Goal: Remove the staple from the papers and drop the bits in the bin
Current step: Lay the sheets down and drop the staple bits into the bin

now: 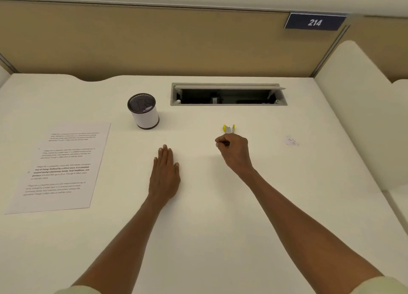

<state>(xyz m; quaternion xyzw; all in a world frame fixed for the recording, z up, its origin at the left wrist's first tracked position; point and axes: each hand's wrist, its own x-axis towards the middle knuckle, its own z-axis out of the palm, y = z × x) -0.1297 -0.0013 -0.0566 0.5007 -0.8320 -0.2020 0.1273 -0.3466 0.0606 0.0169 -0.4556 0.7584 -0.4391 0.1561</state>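
Observation:
A printed sheet of papers lies flat on the left of the white desk. I cannot make out a staple on it. A small bin with a black mesh rim and a white wall stands upright behind the papers, to their right. A yellow staple remover lies on the desk right of the middle. My right hand sits just in front of it with fingers curled and thumb against the forefinger; nothing shows between them. My left hand rests flat on the desk, fingers straight.
A little heap of loose staple bits lies on the desk at the right. An open cable hatch is cut into the desk at the back. A tan partition closes off the far side, with a white divider at the right.

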